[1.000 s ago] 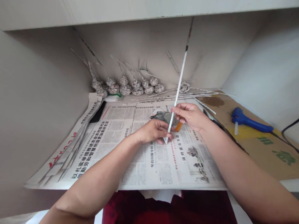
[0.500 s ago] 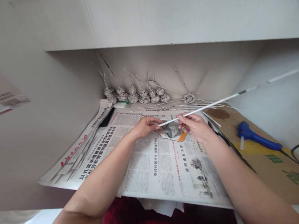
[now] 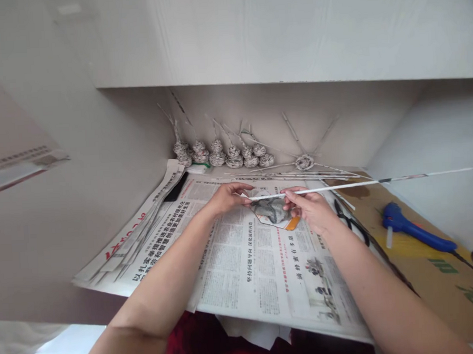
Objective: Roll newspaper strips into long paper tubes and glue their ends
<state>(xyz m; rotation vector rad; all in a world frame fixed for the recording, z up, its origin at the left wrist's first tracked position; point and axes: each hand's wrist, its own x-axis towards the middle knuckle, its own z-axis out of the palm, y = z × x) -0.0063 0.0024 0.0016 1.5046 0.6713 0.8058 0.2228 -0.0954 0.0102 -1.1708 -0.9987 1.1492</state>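
A long thin rolled-paper stick (image 3: pixel 340 186) runs nearly level from my left hand out to the far right. My left hand (image 3: pixel 230 197) pinches its left end. My right hand (image 3: pixel 307 205) grips it a short way along, thumb on top. Under the stick, between my hands, a grey cloth (image 3: pixel 273 209) lies bunched on a small card with an orange corner (image 3: pixel 293 223). Newspaper sheets (image 3: pixel 229 275) cover the table beneath.
Several woven paper gourds (image 3: pixel 217 154) line the back wall, beside a star-shaped woven start (image 3: pixel 304 162). Loose paper sticks (image 3: pixel 292 175) lie before them. Black scissors (image 3: pixel 350 221) and a blue glue gun (image 3: pixel 417 231) are at right, folded newspapers (image 3: pixel 144 224) at left.
The stick's far end has swung down from a steep slant to nearly level. Both hands keep their hold. The view has shifted slightly, so the scissors show more.
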